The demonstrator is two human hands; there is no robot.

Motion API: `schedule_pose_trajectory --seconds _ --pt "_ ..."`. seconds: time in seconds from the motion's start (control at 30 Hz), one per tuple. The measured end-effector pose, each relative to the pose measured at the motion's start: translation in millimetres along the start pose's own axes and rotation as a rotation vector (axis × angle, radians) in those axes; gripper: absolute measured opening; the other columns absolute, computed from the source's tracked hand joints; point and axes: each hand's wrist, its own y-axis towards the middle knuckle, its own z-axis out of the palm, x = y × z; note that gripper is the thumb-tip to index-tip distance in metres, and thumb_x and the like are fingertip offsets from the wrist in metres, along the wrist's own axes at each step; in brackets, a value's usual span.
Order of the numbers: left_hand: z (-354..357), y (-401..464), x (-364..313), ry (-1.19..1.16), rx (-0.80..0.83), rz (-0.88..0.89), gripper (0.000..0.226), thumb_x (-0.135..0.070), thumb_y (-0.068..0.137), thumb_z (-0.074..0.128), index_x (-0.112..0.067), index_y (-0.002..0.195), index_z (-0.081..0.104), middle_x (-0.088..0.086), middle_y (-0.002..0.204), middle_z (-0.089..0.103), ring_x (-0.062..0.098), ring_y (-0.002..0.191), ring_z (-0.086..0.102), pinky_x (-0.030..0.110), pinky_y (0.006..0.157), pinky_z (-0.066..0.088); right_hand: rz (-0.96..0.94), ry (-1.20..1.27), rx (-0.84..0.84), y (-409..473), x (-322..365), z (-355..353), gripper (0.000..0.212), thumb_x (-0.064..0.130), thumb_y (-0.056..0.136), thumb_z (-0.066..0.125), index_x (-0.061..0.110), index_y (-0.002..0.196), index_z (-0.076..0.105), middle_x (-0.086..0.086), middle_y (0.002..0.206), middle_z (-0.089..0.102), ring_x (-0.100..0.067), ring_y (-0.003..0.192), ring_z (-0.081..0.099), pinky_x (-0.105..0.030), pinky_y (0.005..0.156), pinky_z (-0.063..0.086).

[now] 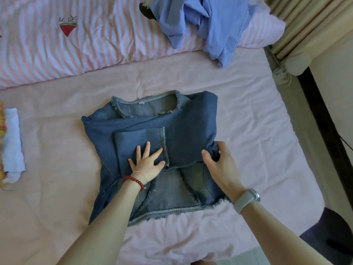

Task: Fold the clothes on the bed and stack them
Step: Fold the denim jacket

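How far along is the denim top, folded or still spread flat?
Partly folded. The denim top has both sleeves folded across its body; the left hand presses one flat, the right hand grips the other side's fabric. The hem remains unfolded.

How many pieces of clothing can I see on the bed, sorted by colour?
Dark blue denim: 1, the denim top being folded
Light blue: 1, the crumpled shirt
White: 1, the folded cloth
Yellow patterned: 1, the folded piece at the edge
Total: 4
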Motion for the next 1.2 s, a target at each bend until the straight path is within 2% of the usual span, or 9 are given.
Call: schedule_pose_trajectory --seconds 0.13,0.27,0.37,0.5,0.6,0.83,0.97,1.1,1.2 --pt "-46.6 -33.1 24.0 -1.154 0.03 -0.035 0.037 -0.041 0.098 0.034 -0.029 0.131 0.045 -0.001 0.133 0.053 0.015 0.115 0.052 0.035 0.099 0.036 -0.234 0.0 0.154 -39.1 57.9 42.4 0.024 0.032 0.085 0.061 0.025 0.104 0.047 0.002 0.09 0.062 -0.018 0.078 0.058 -0.029 0.064 0.043" --pt "-68.0 -67.0 87.9 -1.697 0.074 -0.122 0.058 -0.065 0.087 0.026 -0.028 0.12 0.055 0.0 0.103 0.071 0.02 0.091 0.068 0.036 0.071 0.054 -0.351 -0.105 0.519 -60.4 91.4 112.6 0.041 0.029 0.089 0.058 0.018 0.127 0.047 -0.001 0.141 0.04 -0.026 0.112 0.053 -0.038 0.094 0.043" --pt "-59.5 -79.2 122.6 -1.598 0.019 -0.245 0.06 -0.072 0.079 0.032 -0.031 0.117 0.055 -0.007 0.11 0.065 0.016 0.1 0.061 0.039 0.085 0.044 -0.352 -0.111 0.714 -74.9 79.4 140.9 0.042 0.022 0.094 0.05 0.016 0.135 0.044 -0.003 0.145 0.037 -0.024 0.12 0.047 -0.03 0.103 0.036" --pt "-45.0 -79.7 122.2 -1.206 -0.032 -0.226 0.045 -0.056 0.078 0.054 -0.028 0.114 0.056 -0.006 0.114 0.064 0.009 0.092 0.066 0.027 0.076 0.051 -0.32 -0.275 0.432 -72.9 41.9 136.6 0.041 0.017 0.095 0.043 0.017 0.136 0.043 -0.002 0.141 0.04 -0.022 0.13 0.033 -0.027 0.106 0.028" --pt "-27.9 -66.8 107.7 -0.732 -0.262 -0.228 0.052 -0.044 0.087 0.058 -0.011 0.126 0.049 0.002 0.124 0.055 0.018 0.115 0.053 0.028 0.093 0.043 -0.315 -0.566 0.345 -63.8 18.9 130.2 0.05 0.022 0.096 0.04 0.023 0.145 0.028 -0.001 0.153 0.018 -0.022 0.14 0.013 -0.036 0.111 0.022" --pt "-28.5 -66.8 100.7 -0.675 -0.807 -0.13 0.018 -0.022 0.094 0.05 -0.007 0.105 0.055 -0.01 0.072 0.051 0.012 0.065 0.048 0.023 0.06 0.036 -0.443 -0.494 0.336 -66.4 12.9 132.2 0.05 0.019 0.096 0.044 0.02 0.144 0.03 -0.006 0.155 0.014 -0.028 0.141 0.012 -0.038 0.112 0.026" --pt "-27.1 -68.4 129.4 -0.898 -0.636 -0.34 0.029 -0.03 0.093 0.051 -0.007 0.111 0.05 -0.002 0.082 0.051 0.013 0.072 0.048 0.026 0.064 0.038 -0.444 -0.689 0.47 -63.8 10.6 143.0 0.054 0.028 0.099 0.034 0.028 0.148 0.011 -0.002 0.157 -0.008 -0.024 0.143 -0.007 -0.037 0.114 0.017" --pt "-12.8 -86.4 148.4 -0.727 -0.312 -0.257 0.033 -0.037 0.092 0.052 -0.007 0.078 0.05 0.001 0.065 0.044 0.013 0.058 0.041 0.021 0.052 0.03 -0.401 -0.765 0.52 -60.4 7.5 147.9 0.057 0.031 0.099 0.032 0.03 0.148 0.003 -0.002 0.156 -0.016 -0.027 0.143 -0.014 -0.041 0.116 0.012" --pt "1.0 -99.8 155.0 -0.693 -0.435 -0.175 0.028 -0.027 0.094 0.05 -0.013 0.071 0.045 0.0 0.063 0.044 0.012 0.056 0.041 0.015 0.048 0.032 -0.492 -0.815 0.486 -69.0 -2.9 144.4 0.061 0.031 0.096 0.039 0.03 0.148 0.007 -0.007 0.156 -0.009 -0.031 0.144 -0.008 -0.047 0.114 0.013"
